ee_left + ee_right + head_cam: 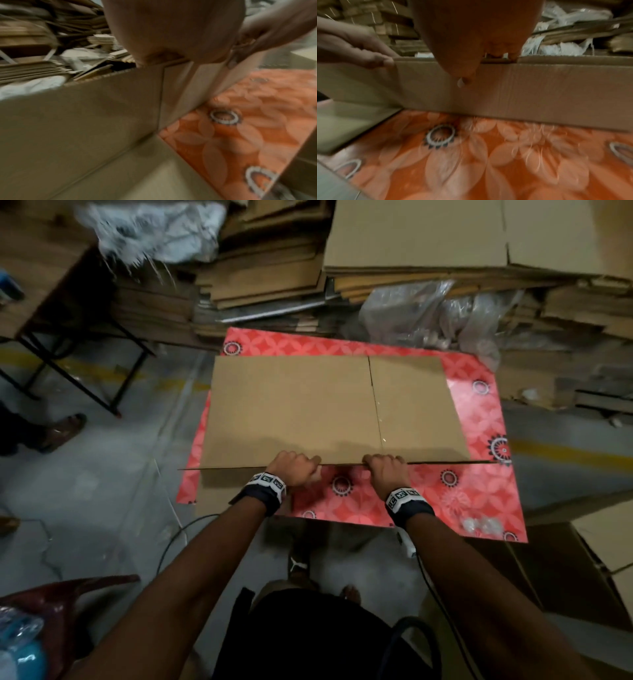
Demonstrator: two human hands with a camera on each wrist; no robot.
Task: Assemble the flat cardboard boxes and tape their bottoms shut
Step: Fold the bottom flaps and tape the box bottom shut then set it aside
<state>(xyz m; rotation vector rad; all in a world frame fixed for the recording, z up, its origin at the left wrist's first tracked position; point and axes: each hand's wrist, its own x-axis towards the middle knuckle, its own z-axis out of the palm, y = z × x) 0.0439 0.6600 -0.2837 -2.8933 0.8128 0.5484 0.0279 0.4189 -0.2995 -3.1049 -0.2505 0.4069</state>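
I am looking down at a flat cardboard box [308,409] lying on the red patterned counter [479,419]. My left hand [291,469] and right hand [387,470] are both gripping its near edge, fingers [496,52] curled over the top and thumbs beneath. Stacked flat cartons [428,241] are sitting beyond the counter.

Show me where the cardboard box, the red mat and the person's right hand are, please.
cardboard box [308,409]: head view, middle of its flat top panel.
red mat [479,419]: head view, bare patterned strip right of the box.
right hand [385,470]: head view, knuckles gripping the box's near edge.
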